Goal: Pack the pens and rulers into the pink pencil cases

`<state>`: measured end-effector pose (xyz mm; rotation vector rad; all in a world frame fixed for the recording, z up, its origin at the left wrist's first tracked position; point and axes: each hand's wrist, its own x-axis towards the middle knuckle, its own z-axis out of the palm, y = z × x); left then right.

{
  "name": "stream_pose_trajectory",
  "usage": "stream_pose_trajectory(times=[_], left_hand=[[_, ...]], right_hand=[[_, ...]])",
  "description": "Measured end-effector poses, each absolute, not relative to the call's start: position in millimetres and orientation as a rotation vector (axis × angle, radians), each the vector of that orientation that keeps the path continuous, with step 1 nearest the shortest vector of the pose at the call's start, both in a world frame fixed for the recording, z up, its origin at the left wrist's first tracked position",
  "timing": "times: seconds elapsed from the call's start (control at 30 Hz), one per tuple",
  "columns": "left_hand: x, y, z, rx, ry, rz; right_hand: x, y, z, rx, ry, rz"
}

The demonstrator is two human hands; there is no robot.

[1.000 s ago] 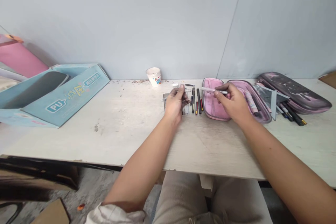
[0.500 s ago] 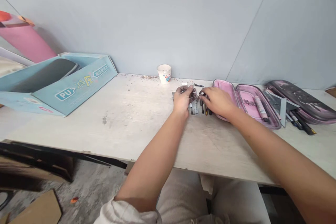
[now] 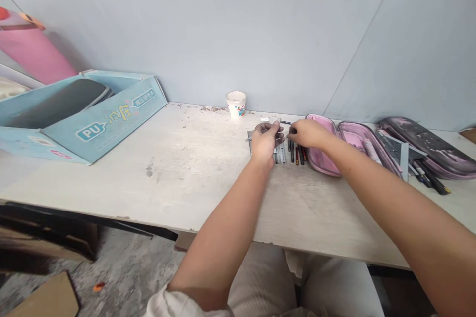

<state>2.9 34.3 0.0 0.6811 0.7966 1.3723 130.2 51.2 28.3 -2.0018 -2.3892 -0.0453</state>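
Observation:
My left hand (image 3: 266, 139) is closed over the left part of the laid-out stationery. A thin light-coloured stick (image 3: 248, 139) pokes out to the left of it. Beneath that hand lie clear rulers (image 3: 279, 154), partly covered. My right hand (image 3: 307, 132) has its fingers curled down above a row of dark pens (image 3: 297, 153); what they hold, if anything, is hidden. Just behind its fingertips lies a single dark pen (image 3: 285, 122), with a small white block (image 3: 264, 120) to the left. An open pink pencil case (image 3: 323, 162) sits beneath my right wrist.
A paper cup (image 3: 236, 105) stands by the wall. On the left is a blue open box (image 3: 107, 126) holding a dark object (image 3: 70, 101). At the right lie a dark closed case (image 3: 427, 146), a set square (image 3: 403, 158) and several pens (image 3: 433, 178).
My right hand has shifted slightly up and away from the dark pens, uncovering more of them. My left hand stays nearly in place. The view has turned a little.

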Motion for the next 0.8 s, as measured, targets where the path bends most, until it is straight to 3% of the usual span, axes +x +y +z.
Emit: stream_pose_trajectory(times=[0.33,0.6,0.8], left_hand=[[4,33,-2,0.758,0.789,1.362],[9,25,2,1.037,0.748,1.231],[20,17,-2,1.238,0.8,1.12]], right_hand=[[119,48,18,-2.084,-2.188,0.049],[160,15,12,-1.265,-1.401,0.569],[161,-6,8,-1.068,-1.271,0.663]])
